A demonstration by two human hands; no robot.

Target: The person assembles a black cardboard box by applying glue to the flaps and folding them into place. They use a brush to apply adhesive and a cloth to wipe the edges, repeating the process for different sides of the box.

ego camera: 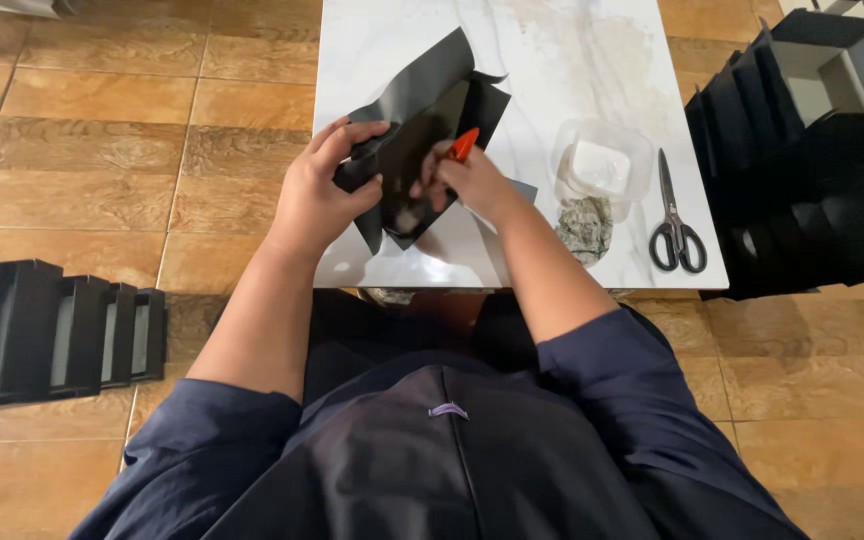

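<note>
My left hand (320, 190) grips the left edge of a folded black paper sheet (422, 120) above the near end of a white marble tabletop (552, 60). Over the lower middle of that sheet, my right hand (467, 183) holds a small tool with an orange-red handle (463, 145). The tool's tip is hidden against the paper. Part of the sheet fans out toward the far side of the table.
A clear plastic tub (602, 160) with white paste stands right of my hands, a grey rag (584, 228) in front of it, and black scissors (674, 220) beside it. Black paper boxes are stacked at the right (812, 180) and lined up on the tiled floor at the left (52, 330).
</note>
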